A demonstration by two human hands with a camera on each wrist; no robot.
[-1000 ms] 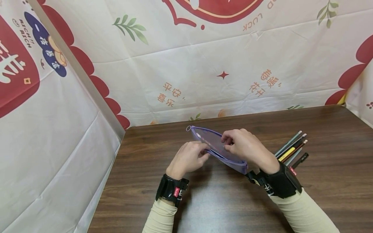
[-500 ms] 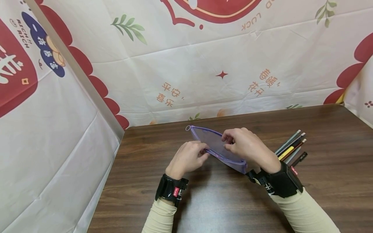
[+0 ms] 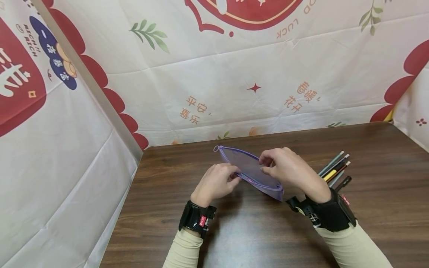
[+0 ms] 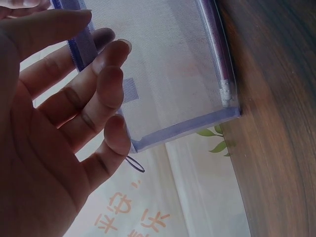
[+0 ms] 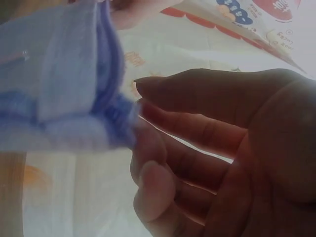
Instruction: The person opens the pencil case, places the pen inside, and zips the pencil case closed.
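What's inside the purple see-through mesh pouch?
A slender dark maroon pencil with a whitish end shows through the purple mesh pouch; anything behind the left hand is hidden.

Head cam: from up top, facing fwd & down over bench (image 3: 151, 212) to printed cloth (image 3: 167, 85). L wrist cam: v. close on L fingers (image 4: 109, 86) & pouch (image 4: 163, 74). R wrist cam: also close, R fingers (image 5: 155, 190) (blurry, prob. pouch corner in front). All 3 share pouch.

White printed cloth (image 3: 218, 67) behind brown table (image 3: 151, 216)
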